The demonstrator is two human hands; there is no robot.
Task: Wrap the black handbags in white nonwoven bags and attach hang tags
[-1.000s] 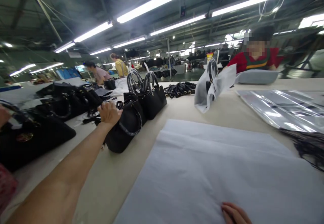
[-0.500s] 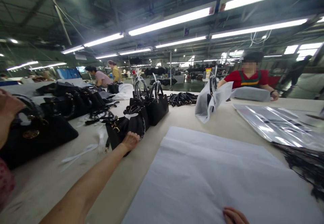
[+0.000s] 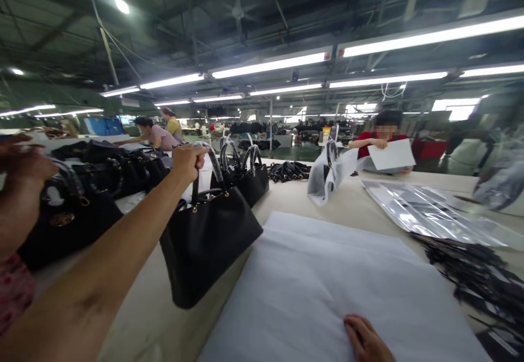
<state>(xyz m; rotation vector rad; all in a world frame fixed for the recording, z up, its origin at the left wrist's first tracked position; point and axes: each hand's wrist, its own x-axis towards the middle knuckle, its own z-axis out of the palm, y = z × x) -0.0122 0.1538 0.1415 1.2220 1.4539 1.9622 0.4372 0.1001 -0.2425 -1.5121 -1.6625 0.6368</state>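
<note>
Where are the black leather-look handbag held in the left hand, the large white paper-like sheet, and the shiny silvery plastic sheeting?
Black leather-look handbag [image 3: 210, 247]: head view, its broad side.
White paper-like sheet [image 3: 311, 280]: head view, its upper surface.
Silvery plastic sheeting [image 3: 429, 209]: head view, its glossy top.

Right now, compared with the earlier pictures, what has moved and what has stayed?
The left hand has gone from the side of the black handbag up to its handle and gripped it; the bag has come nearer, its handle raised. The co-worker in red now holds a white sheet. The right hand stays on the large pale paper; the wrapped bag beyond still stands.
</note>
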